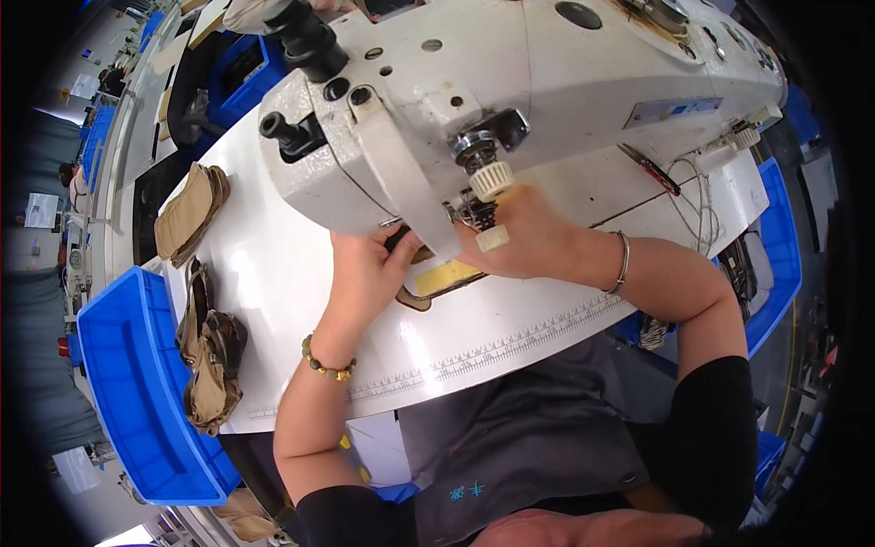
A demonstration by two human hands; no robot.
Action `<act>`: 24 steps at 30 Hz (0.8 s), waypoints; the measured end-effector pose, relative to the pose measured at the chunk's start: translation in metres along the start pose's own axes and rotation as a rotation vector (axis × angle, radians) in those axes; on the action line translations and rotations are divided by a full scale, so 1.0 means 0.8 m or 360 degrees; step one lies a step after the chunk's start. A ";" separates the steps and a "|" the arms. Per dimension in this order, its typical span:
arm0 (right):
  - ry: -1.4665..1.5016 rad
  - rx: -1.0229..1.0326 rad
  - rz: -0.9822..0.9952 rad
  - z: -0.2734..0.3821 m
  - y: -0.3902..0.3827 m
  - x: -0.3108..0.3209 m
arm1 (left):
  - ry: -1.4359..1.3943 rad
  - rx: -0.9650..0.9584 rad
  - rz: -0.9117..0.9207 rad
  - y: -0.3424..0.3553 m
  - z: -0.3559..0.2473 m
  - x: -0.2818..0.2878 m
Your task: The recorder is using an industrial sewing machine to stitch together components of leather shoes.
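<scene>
A white industrial sewing machine (401, 128) stands over the white table, and both my hands are under its head. A small tan fabric piece (415, 300) with a dark edge and a yellow strip (444, 277) lies at the needle area. My left hand (365, 273) pinches the piece's dark left part between thumb and fingers. On the other side my right hand (529, 239) is curled against the piece's right end, behind the cream tension knobs (492, 181). The machine's curved guard (401, 169) hides the right fingertips and the needle.
Tan fabric pieces (191, 214) lie stacked on the table's left, with a bundle of tan and dark pieces (214, 365) nearer me. A blue bin (150, 392) stands at the left edge; another blue bin (779, 264) is at the right. Red-handled snips (652, 170) lie behind my right wrist.
</scene>
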State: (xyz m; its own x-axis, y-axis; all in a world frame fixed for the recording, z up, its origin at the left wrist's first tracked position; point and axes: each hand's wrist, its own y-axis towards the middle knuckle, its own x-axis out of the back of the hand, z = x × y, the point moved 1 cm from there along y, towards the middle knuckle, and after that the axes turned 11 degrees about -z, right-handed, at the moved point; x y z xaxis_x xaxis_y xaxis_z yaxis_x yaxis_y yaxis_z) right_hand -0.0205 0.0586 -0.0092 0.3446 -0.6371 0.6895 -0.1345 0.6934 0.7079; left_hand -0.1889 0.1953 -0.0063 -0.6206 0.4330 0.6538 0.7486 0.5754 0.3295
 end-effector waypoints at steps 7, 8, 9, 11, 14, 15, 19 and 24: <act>0.0085 -0.0100 -0.0086 -0.004 -0.017 -0.044 | 0.0966 -0.0606 -0.0657 0.000 -0.030 0.028; 0.0027 -0.0035 -0.0153 -0.006 -0.018 -0.043 | 0.0962 -0.0612 -0.0655 -0.005 -0.035 0.034; 0.0024 -0.0038 -0.0159 -0.005 -0.016 -0.040 | 0.0911 -0.0381 -0.0533 -0.013 -0.038 0.042; 0.0124 -0.0063 -0.0192 -0.005 -0.014 -0.033 | 0.0823 -0.0184 -0.0344 -0.023 -0.039 0.045; 0.0017 -0.0016 -0.0186 -0.003 -0.015 -0.041 | 0.0479 -0.0490 -0.0525 -0.021 -0.032 0.033; 0.0021 -0.0012 -0.0185 -0.002 -0.013 -0.036 | 0.0430 -0.0497 -0.0481 -0.019 -0.030 0.031; 0.0319 -0.0201 -0.0104 0.001 -0.009 -0.024 | 0.0312 -0.0605 -0.0369 -0.021 -0.020 0.012; 0.0272 -0.0165 -0.0037 0.005 -0.008 -0.017 | 0.0576 -0.0509 -0.0372 -0.022 -0.034 0.013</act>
State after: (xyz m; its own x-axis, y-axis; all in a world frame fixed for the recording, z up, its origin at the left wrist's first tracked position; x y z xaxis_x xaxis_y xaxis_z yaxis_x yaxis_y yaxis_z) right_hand -0.0279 0.0616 -0.0227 0.5003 -0.5930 0.6309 -0.0316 0.7157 0.6977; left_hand -0.2021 0.1712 0.0130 -0.7013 0.0194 0.7126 0.6690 0.3632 0.6485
